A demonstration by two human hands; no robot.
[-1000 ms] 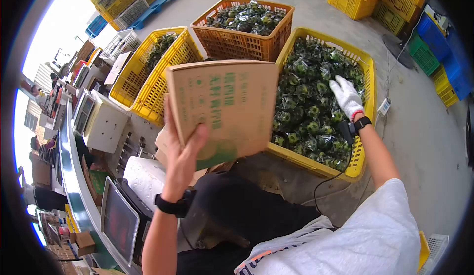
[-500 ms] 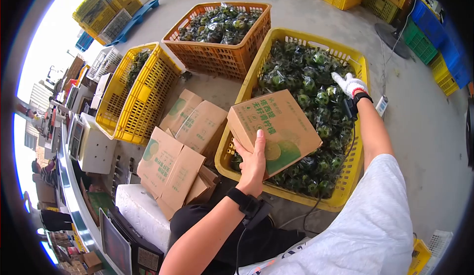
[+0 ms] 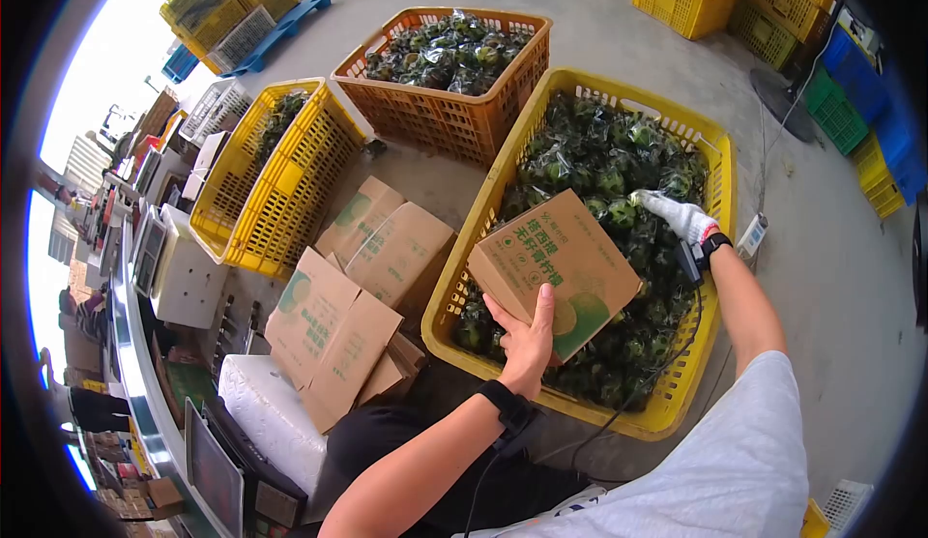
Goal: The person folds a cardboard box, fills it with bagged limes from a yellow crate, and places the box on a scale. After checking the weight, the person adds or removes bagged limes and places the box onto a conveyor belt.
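My left hand [image 3: 527, 349] grips a cardboard box [image 3: 556, 267] with green print and a fruit picture, thumb on its front face. The box is tilted and overlaps the lower left of a large yellow crate [image 3: 464, 248]. Many green limes [image 3: 628, 282] in clear plastic wrap fill this crate. Over the right part of the pile, my right hand [image 3: 681, 217], in a white glove, has its fingers stretched left. Their tips are right at a wrapped lime [image 3: 622, 213]. Cables run from the bands on both wrists.
Flattened cardboard boxes [image 3: 333, 330] lie at the left on a white foam box [image 3: 266, 422]. An orange crate [image 3: 425, 113] of wrapped limes stands behind, with a tilted yellow crate [image 3: 280, 190] beside it. A screen device [image 3: 215, 465] sits lower left. Stacked crates [image 3: 677, 1] stand at the back.
My right hand has moved left and down over the limes, its fingertips now lower on the pile. The box in my left hand has shifted slightly right and down; the whole view has shifted a little.
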